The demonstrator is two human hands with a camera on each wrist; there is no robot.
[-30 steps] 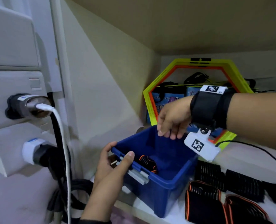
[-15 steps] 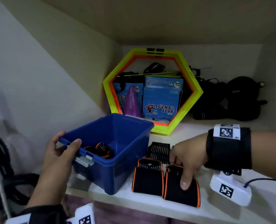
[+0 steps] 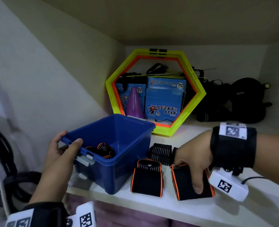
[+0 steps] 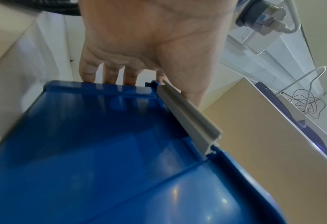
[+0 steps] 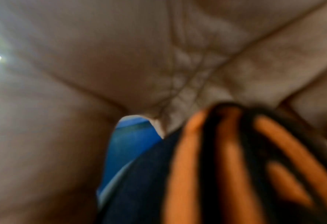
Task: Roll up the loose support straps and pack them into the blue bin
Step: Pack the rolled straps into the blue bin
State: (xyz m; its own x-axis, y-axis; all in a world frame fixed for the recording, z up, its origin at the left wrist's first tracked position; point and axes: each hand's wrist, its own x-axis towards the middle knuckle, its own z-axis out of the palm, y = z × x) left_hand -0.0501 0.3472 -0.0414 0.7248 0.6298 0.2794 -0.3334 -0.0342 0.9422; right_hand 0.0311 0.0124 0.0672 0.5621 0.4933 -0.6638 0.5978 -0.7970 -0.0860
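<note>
The blue bin (image 3: 127, 163) stands on the white shelf (image 3: 168, 207) with a rolled black-and-orange strap (image 3: 102, 150) inside. My left hand (image 3: 65, 149) grips the bin's near-left rim (image 4: 101, 89), thumb inside, beside the grey latch (image 4: 189, 121). My right hand (image 3: 192, 159) holds a folded black strap with orange edging (image 3: 184, 185), thumb pressed on its top, fingers behind it. That strap (image 5: 235, 166) fills the blurred right wrist view. A second folded strap (image 3: 147, 177) lies between it and the bin. Black ribbed straps (image 3: 161, 153) lie behind.
A yellow-and-orange hexagon frame (image 3: 196, 99) leans at the shelf's back, around blue boxes (image 3: 165, 102) and a purple cone (image 3: 134, 104). Black gear (image 3: 243, 100) sits at the back right. Cables (image 3: 12, 177) hang left of the shelf.
My right hand left the bin, dropped to the shelf on the right and closed on the folded strap. The left hand kept its hold on the bin's rim. The head view swung right.
</note>
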